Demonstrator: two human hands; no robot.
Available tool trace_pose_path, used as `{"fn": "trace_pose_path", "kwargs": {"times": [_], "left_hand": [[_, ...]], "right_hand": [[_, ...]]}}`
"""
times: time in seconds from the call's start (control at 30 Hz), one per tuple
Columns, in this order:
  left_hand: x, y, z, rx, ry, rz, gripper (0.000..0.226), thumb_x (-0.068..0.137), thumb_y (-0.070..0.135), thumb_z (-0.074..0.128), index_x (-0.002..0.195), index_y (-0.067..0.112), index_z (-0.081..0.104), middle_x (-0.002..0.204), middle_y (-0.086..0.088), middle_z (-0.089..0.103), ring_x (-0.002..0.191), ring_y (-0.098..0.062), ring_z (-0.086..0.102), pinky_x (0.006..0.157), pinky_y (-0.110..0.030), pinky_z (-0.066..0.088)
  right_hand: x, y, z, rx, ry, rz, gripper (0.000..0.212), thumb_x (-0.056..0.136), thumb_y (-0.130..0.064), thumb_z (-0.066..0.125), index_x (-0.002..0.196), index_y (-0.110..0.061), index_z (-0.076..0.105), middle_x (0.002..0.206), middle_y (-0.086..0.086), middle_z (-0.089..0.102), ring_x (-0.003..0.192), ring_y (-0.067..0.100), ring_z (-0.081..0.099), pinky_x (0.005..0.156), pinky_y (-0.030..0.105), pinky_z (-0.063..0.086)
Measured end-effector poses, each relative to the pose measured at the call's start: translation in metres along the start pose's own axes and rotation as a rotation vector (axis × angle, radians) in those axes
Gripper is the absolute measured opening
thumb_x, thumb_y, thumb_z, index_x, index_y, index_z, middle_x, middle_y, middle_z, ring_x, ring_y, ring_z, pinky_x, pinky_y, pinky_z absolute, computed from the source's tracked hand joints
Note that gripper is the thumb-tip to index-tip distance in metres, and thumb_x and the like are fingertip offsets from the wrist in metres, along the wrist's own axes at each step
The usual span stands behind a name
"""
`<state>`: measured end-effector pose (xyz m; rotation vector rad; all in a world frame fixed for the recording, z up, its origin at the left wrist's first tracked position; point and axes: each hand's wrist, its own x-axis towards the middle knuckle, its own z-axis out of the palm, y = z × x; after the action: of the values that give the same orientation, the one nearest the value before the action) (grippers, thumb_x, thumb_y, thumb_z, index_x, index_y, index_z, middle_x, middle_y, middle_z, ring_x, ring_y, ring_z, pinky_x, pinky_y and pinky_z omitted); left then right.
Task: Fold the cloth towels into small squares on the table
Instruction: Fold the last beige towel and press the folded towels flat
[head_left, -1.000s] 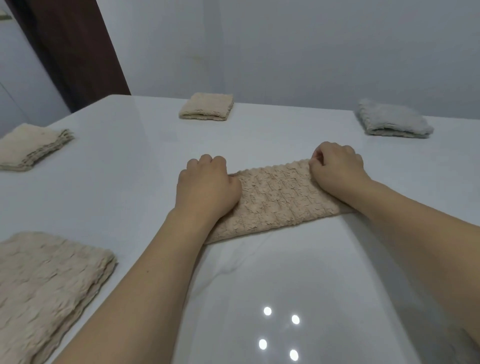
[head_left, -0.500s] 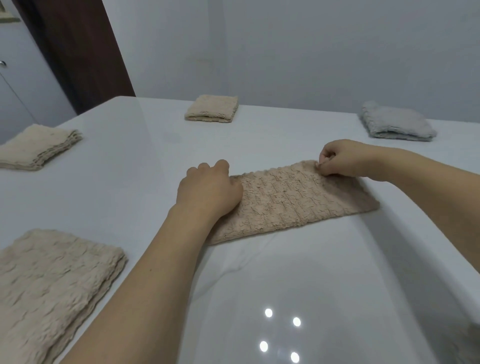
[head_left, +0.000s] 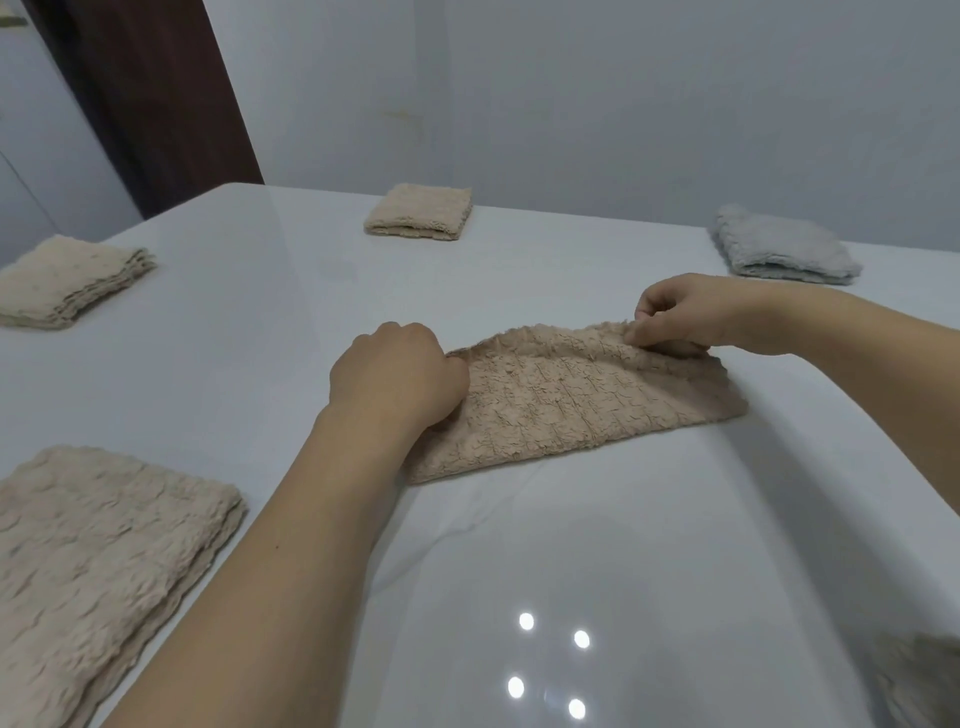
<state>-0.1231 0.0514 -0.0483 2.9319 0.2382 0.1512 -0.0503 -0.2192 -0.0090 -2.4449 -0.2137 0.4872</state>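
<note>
A beige textured towel (head_left: 571, 400), folded into a long strip, lies across the middle of the white table (head_left: 623, 571). My left hand (head_left: 397, 374) holds its left end with curled fingers. My right hand (head_left: 685, 314) pinches the far edge near the right end and has lifted it a little off the table, so the far edge arches up.
A stack of beige towels (head_left: 93, 566) lies at the near left. Another beige stack (head_left: 67, 283) sits at the far left edge. A small folded beige towel (head_left: 421, 213) and a folded grey towel (head_left: 784, 247) lie at the back, near the wall.
My right hand slid off the towel's right end to its far edge, pinched it and raised it. My left hand stayed on the left end.
</note>
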Motion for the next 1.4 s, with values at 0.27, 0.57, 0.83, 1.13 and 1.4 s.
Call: {"fn": "trace_pose_path", "kwargs": {"times": [0.27, 0.57, 0.83, 1.13, 1.4], "left_hand": [[-0.004, 0.005, -0.008, -0.011, 0.008, -0.061, 0.031, 0.092, 0.033, 0.047, 0.069, 0.013, 0.046, 0.07, -0.001, 0.048, 0.07, -0.025, 0.049, 0.058, -0.028, 0.033], [-0.006, 0.002, -0.016, -0.208, 0.401, 0.038, 0.026, 0.087, 0.023, 0.047, 0.067, 0.007, 0.052, 0.081, -0.007, 0.051, 0.072, -0.029, 0.051, 0.056, -0.033, 0.031], [-0.02, 0.014, -0.046, -0.633, 0.484, 0.037, 0.027, 0.091, 0.021, 0.059, 0.073, 0.002, 0.068, 0.075, -0.01, 0.067, 0.073, -0.027, 0.062, 0.064, -0.038, 0.048], [-0.045, 0.022, -0.07, -0.824, 0.363, 0.102, 0.02, 0.082, 0.027, 0.072, 0.077, 0.009, 0.067, 0.073, 0.0, 0.066, 0.06, -0.012, 0.054, 0.056, -0.027, 0.04], [-0.056, 0.016, -0.09, -1.304, 0.077, 0.047, 0.024, 0.083, 0.009, 0.065, 0.063, 0.011, 0.053, 0.056, 0.0, 0.054, 0.052, -0.015, 0.049, 0.057, -0.026, 0.039]], "right_hand": [[-0.007, -0.001, -0.01, 0.193, -0.082, -0.081, 0.028, 0.079, -0.01, 0.075, 0.072, -0.017, 0.05, 0.058, -0.005, 0.047, 0.057, 0.013, 0.038, 0.06, 0.027, 0.03], [-0.027, 0.008, -0.029, 0.188, 0.288, -0.185, 0.021, 0.075, -0.021, 0.081, 0.078, -0.012, 0.062, 0.07, -0.002, 0.054, 0.067, 0.012, 0.046, 0.059, 0.024, 0.034], [-0.075, 0.015, -0.051, 0.38, 0.431, -0.318, 0.016, 0.072, -0.021, 0.079, 0.078, -0.015, 0.066, 0.077, 0.001, 0.064, 0.073, 0.012, 0.06, 0.076, 0.025, 0.048], [-0.122, 0.031, -0.061, 0.31, 0.548, -0.387, 0.014, 0.086, -0.017, 0.071, 0.096, -0.027, 0.069, 0.08, 0.005, 0.058, 0.078, 0.016, 0.056, 0.082, 0.034, 0.05], [-0.143, 0.026, -0.065, 0.62, 0.22, -0.306, 0.026, 0.085, -0.03, 0.055, 0.094, -0.007, 0.064, 0.084, -0.001, 0.07, 0.079, 0.009, 0.065, 0.073, 0.02, 0.054]]}}
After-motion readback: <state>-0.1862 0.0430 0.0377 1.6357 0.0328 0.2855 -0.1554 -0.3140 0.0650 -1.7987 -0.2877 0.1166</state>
